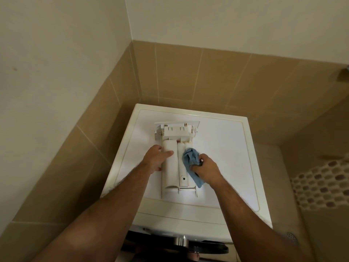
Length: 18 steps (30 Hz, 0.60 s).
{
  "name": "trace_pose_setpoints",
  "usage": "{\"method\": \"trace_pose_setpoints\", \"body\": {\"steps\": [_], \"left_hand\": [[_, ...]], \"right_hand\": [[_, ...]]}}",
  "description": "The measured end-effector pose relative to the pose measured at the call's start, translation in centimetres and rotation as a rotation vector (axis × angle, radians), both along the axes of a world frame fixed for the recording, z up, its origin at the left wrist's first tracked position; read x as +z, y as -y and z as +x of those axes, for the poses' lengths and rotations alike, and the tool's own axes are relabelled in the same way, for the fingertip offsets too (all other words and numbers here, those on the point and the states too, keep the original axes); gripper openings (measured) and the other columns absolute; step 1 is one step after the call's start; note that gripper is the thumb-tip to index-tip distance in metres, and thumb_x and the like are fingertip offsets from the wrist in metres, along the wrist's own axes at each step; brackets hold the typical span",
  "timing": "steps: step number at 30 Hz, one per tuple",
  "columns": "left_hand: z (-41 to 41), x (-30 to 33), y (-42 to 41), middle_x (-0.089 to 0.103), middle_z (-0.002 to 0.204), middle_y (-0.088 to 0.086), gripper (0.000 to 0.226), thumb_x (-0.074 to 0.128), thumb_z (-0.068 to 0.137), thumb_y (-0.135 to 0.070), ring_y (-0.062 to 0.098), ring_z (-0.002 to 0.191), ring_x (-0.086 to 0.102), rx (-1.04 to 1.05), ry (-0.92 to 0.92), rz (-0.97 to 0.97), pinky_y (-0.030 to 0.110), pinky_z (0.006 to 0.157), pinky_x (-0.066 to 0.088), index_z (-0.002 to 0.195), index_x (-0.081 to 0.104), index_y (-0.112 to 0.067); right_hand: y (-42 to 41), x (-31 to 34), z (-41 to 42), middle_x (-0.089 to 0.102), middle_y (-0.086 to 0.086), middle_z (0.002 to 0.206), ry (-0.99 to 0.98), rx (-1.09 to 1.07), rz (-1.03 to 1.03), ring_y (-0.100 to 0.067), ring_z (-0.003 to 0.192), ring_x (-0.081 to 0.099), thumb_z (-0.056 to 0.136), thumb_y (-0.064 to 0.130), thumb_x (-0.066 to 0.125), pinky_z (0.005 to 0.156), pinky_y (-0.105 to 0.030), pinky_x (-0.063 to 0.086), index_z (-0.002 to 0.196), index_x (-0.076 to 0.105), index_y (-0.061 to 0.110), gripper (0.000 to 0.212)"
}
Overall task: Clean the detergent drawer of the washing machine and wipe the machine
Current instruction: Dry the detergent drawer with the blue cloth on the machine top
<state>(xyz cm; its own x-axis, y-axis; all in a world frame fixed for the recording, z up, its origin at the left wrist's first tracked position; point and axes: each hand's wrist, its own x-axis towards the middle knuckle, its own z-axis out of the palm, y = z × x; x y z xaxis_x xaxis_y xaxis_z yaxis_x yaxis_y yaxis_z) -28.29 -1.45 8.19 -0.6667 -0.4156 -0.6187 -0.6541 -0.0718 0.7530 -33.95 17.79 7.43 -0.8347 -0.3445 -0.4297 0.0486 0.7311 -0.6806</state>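
White plastic detergent drawer (171,167) lies upside down on the white washing machine top (222,148). Left hand (155,157) grips its side w/ thumb across; right hand (204,167) clutches a bunched blue cloth (190,156) on the right ridge. Drawer-wipe step, prob.; next needs strokes along the ridges, drawer held steady.

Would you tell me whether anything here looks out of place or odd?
Only the detergent drawer: it lies loose on the washing machine's top, the left hand holding it and the right hand wiping it with a blue cloth. Nothing looks spilled or broken.

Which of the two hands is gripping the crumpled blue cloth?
The right hand: it grips the crumpled blue cloth on the white plastic detergent drawer; the left hand holds only the drawer.
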Motion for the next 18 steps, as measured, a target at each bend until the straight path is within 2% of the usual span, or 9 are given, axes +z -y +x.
{"method": "trace_pose_setpoints", "body": {"steps": [3,6,8,12,16,18], "left_hand": [[-0.2,-0.4,-0.4,0.051,0.131,0.009,0.058,0.072,0.086,-0.027,0.025,0.103,0.051,-0.016,0.013,0.002,0.047,0.082,0.051,0.134,0.042,-0.011],[-0.5,-0.9,-0.4,0.053,0.130,0.010,0.060,0.075,0.083,-0.029,0.027,0.107,0.054,-0.025,0.018,-0.028,0.051,0.085,0.053,0.131,0.044,-0.012],[-0.5,-1.3,-0.3,0.055,0.127,0.009,0.065,0.079,0.078,-0.034,0.028,0.108,0.056,-0.032,0.017,-0.044,0.050,0.084,0.055,0.129,0.045,-0.013],[-0.4,-1.5,-0.2,0.057,0.124,0.008,0.076,0.086,0.068,-0.037,0.028,0.108,0.058,-0.072,0.018,-0.119,0.047,0.080,0.057,0.128,0.046,-0.014],[-0.2,-1.5,0.1,0.057,0.125,0.007,0.081,0.088,0.064,-0.036,0.029,0.109,0.058,-0.108,0.011,-0.119,0.048,0.078,0.058,0.129,0.045,-0.014],[-0.1,-1.5,0.3,0.059,0.122,0.007,0.080,0.088,0.062,-0.036,0.028,0.107,0.059,-0.135,-0.004,-0.124,0.050,0.079,0.058,0.126,0.047,-0.014]], "right_hand": [[-0.6,-0.2,-0.2,0.062,-0.009,0.091,0.107,-0.120,-0.094,-0.025,0.086,0.062,0.085,0.014,0.064,0.078,-0.039,0.053,0.095,0.053,0.017,0.015],[-1.1,-0.2,-0.2,0.065,-0.010,0.097,0.151,-0.172,-0.181,-0.031,0.097,0.065,0.084,0.009,0.060,0.089,-0.047,0.054,0.096,0.054,0.022,0.019],[-0.9,-0.3,-0.1,0.066,-0.008,0.098,0.197,-0.164,-0.236,-0.029,0.099,0.065,0.085,0.011,0.061,0.092,-0.047,0.054,0.101,0.058,0.019,0.019],[-0.1,-0.3,0.6,0.066,-0.003,0.096,0.226,-0.184,-0.305,-0.023,0.095,0.064,0.086,0.020,0.071,0.089,-0.039,0.053,0.098,0.057,0.020,0.018],[0.4,-0.5,0.8,0.063,-0.006,0.101,0.149,-0.169,-0.284,-0.022,0.097,0.061,0.087,0.013,0.070,0.095,-0.038,0.050,0.104,0.052,0.013,0.025],[0.5,-0.5,0.8,0.064,-0.008,0.100,0.183,-0.196,-0.297,-0.023,0.096,0.062,0.085,0.010,0.070,0.093,-0.039,0.052,0.098,0.054,0.015,0.021]]}}
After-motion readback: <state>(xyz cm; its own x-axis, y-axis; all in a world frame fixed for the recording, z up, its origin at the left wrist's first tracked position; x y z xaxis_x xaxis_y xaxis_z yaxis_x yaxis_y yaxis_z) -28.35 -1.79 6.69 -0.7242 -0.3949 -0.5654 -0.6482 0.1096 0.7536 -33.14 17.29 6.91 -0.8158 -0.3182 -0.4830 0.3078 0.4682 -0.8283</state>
